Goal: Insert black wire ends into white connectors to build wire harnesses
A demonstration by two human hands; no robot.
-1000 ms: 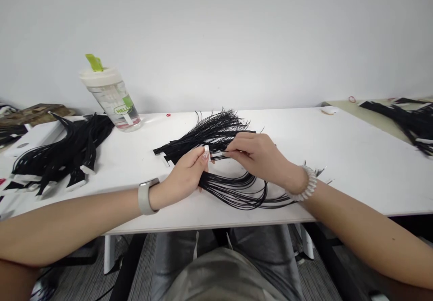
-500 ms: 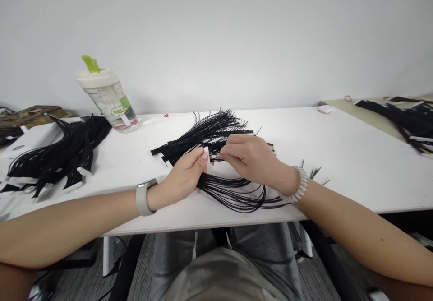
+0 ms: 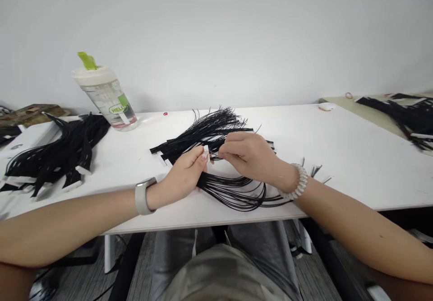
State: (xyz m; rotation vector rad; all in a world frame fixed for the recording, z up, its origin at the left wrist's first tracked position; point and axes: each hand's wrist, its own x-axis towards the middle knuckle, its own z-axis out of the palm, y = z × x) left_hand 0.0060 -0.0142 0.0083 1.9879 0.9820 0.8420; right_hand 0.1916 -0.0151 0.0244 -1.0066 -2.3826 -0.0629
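My left hand [image 3: 186,170] is closed on a small white connector [image 3: 206,152], its thumb on the front. A looped bundle of thin black wires [image 3: 237,192] runs from under that hand to the right, along the table's front part. Just right of the connector, my right hand [image 3: 248,156] pinches a thin wire end, mostly hidden by the fingers. Behind both hands lies a pile of black wires [image 3: 209,127] with frayed-looking loose ends and white pieces at its left.
A clear bottle [image 3: 111,98] with a green-tipped lid stands at the back left. Beside it lie black cable bundles with white connectors [image 3: 67,152]. More black cables [image 3: 406,116] lie far right on a beige surface. The white table's front edge [image 3: 209,225] is near my lap.
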